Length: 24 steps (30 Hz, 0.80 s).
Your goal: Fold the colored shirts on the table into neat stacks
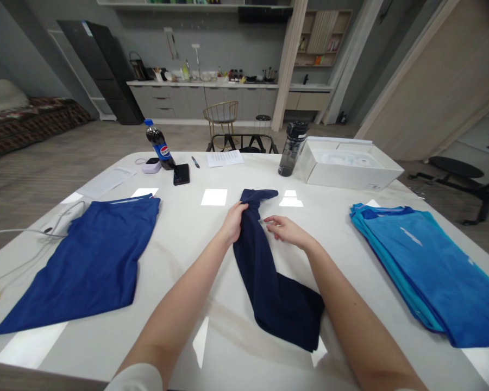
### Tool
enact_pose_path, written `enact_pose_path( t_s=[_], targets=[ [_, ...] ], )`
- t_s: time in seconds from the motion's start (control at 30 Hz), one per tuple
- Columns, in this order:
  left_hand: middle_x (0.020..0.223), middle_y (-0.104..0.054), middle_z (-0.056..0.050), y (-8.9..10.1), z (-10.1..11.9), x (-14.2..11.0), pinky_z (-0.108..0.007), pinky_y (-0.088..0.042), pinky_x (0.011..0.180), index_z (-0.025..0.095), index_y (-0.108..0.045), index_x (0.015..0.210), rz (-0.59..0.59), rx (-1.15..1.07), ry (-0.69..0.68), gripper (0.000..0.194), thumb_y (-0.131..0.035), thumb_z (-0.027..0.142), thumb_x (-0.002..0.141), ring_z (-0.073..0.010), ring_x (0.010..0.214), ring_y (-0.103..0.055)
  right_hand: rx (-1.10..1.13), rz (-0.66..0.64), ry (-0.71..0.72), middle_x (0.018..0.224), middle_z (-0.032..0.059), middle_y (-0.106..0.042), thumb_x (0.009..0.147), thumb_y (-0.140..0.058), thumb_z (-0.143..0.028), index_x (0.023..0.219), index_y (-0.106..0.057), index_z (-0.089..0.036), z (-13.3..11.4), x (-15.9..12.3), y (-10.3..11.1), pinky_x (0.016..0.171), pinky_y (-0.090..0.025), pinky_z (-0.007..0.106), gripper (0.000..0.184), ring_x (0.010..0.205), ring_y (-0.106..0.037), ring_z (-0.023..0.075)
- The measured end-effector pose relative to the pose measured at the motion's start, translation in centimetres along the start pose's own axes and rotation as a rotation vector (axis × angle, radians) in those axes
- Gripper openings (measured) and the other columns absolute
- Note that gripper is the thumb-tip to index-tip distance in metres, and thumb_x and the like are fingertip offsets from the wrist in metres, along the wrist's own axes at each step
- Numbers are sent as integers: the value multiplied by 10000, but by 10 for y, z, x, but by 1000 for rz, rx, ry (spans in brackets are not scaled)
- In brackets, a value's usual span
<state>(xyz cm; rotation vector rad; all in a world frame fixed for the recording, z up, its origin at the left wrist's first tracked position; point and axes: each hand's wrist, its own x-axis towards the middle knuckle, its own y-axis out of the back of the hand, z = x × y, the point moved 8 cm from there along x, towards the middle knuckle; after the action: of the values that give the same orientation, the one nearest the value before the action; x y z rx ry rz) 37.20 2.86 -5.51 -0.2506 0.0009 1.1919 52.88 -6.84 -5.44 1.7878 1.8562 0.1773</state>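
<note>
A dark navy garment [264, 288] lies twisted lengthwise down the middle of the white table [212, 347], bunched at its far end. My left hand [233, 222] is closed around that bunched part. My right hand [285, 231] rests palm down just right of the cloth, fingertips at its edge, holding nothing. To the left lies a flat, royal-blue garment [89, 266]. On the right sits a stack of lighter blue garments [424, 260].
Along the far table edge stand a Pepsi bottle [160, 144], a black phone [181, 174], a pen [195, 162], papers [225, 158], a dark water bottle [293, 147] and a white box [346, 165]. A white cable [32, 232] crosses the left edge.
</note>
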Motion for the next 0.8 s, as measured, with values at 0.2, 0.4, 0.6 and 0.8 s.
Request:
enact_pose_path(
  t_s=[0.2, 0.4, 0.6, 0.8],
  targets=[
    [1145, -701, -134, 89, 19, 13, -436, -555, 930, 145, -636, 1178, 340, 135, 117, 397, -569, 219, 793, -294, 1088, -675, -34, -113, 80, 1044, 66, -661, 947, -618, -395, 1414, -546, -207, -12, -4, -18, 682, -498, 271, 509, 671, -603, 128],
    [1500, -511, -113, 75, 55, 10, -402, -353, 1188, 215, -503, 1448, -18, 921, -429, 660, -664, 236, 809, -280, 1414, -456, -193, -118, 180, 1017, 36, -660, 949, -587, -364, 1369, -612, -229, -17, -2, -32, 778, -482, 300, 442, 715, -561, 135],
    [1189, -672, -144, 68, 21, 21, -397, -473, 993, 168, -685, 1158, 121, 1039, -287, 377, -714, 373, 843, -297, 1131, -627, -379, -127, 211, 1034, 48, -658, 944, -587, -374, 1349, -622, -224, -20, -4, -44, 814, -467, 309, 433, 822, -592, 174],
    [737, -666, -19, 100, 18, 34, -318, -475, 746, 185, -689, 748, 160, 522, -208, 239, -800, 394, 711, -203, 757, -621, -523, -114, 148, 1062, 43, -631, 995, -472, -582, 1319, -628, -300, -32, -11, -50, 851, -466, 326, 458, 869, -632, 186]
  ],
)
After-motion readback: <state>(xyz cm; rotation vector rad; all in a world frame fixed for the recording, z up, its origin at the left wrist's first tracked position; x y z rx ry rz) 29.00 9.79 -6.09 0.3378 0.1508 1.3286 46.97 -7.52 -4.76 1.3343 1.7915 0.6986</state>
